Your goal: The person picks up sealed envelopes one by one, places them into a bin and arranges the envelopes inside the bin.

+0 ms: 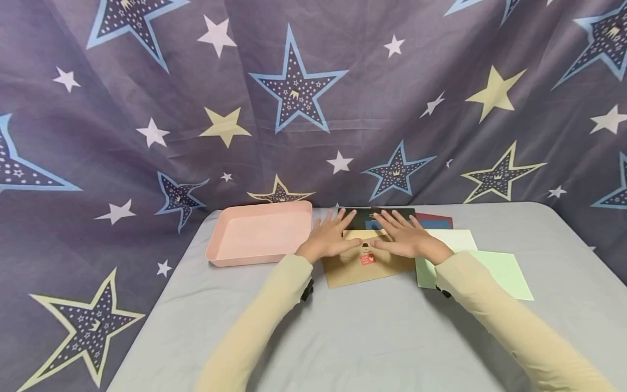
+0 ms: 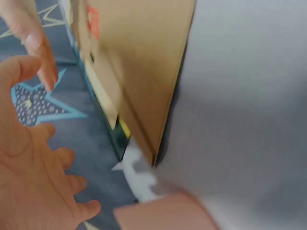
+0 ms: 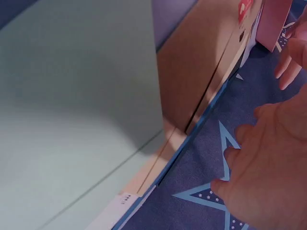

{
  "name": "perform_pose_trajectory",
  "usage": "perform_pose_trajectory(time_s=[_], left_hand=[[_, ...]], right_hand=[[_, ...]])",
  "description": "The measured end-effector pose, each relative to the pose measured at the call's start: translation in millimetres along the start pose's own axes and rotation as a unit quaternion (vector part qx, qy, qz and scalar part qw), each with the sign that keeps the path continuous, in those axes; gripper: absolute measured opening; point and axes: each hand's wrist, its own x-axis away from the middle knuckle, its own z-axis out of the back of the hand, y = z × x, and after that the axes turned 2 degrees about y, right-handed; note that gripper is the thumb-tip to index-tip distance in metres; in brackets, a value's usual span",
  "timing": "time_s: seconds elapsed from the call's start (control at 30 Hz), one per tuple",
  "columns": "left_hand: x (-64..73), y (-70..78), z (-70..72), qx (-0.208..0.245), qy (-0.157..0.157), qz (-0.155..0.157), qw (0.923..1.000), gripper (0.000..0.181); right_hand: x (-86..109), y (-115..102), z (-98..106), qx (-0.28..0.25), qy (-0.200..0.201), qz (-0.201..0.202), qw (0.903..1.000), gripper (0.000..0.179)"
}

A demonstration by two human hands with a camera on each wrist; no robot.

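Observation:
A kraft-brown envelope (image 1: 377, 272) with a red sticker (image 1: 368, 258) lies at the front of a spread of coloured envelopes or cards. Over its left part my left hand (image 1: 329, 239) holds its fingers spread, and my right hand (image 1: 405, 237) does the same over its right part. Both wrist views show a gap between the palms and the paper, and neither hand grips anything. Behind lie a black piece (image 1: 356, 219), a blue one (image 1: 436, 224) and a dark red one (image 1: 431, 216). Rightward are a cream piece (image 1: 458, 238) and a pale green piece (image 1: 504, 272), partly under the right forearm.
A shallow pink tray (image 1: 264, 231) stands left of the envelopes on the grey-covered table (image 1: 362, 337). Behind the table hangs a dark curtain (image 1: 372, 120) printed with stars.

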Motion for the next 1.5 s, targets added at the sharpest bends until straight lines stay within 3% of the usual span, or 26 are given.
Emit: perform_pose_trajectory(time_s=[0.27, 0.57, 0.67, 0.73, 0.87, 0.97, 1.1, 1.23, 1.5], left_hand=[[12.5, -19.7, 27.3, 0.016, 0.008, 0.028, 0.9994, 0.086], [42.2, -51.6, 51.6, 0.033, 0.016, 0.047, 0.9983, 0.101], [51.7, -60.8, 55.3, 0.041, 0.016, 0.047, 0.9979, 0.089], [55.6, -65.9, 55.5, 0.042, 0.016, 0.033, 0.9984, 0.069], [62.0, -72.6, 52.4, 0.021, 0.033, -0.026, 0.9989, 0.023], [66.1, -76.2, 47.1, 0.018, 0.048, -0.067, 0.9965, 0.006], [69.0, -79.4, 39.8, 0.018, 0.072, -0.095, 0.9927, 0.014], [72.0, -78.1, 37.6, 0.012, 0.085, -0.103, 0.991, 0.012], [82.0, -65.1, 38.0, 0.021, 0.065, -0.12, 0.9905, 0.017]], right_hand=[[3.6, 4.0, 17.1, -0.005, -0.015, 0.003, 0.9999, 0.09], [13.0, 16.1, 49.3, -0.002, -0.007, 0.03, 0.9995, 0.072], [16.3, 26.3, 56.8, -0.008, -0.014, 0.043, 0.9989, 0.064], [19.3, 34.0, 61.2, -0.015, -0.025, 0.055, 0.9981, 0.059], [25.6, 52.0, 67.2, -0.009, -0.036, 0.101, 0.9942, 0.039], [29.5, 65.0, 68.7, -0.02, -0.052, 0.114, 0.9919, 0.024], [34.4, 79.4, 69.0, -0.029, -0.085, 0.079, 0.9928, 0.024], [40.9, 90.6, 70.6, -0.018, -0.103, 0.061, 0.9926, 0.029], [51.7, 105.5, 74.9, -0.027, -0.12, 0.046, 0.9913, 0.033]])
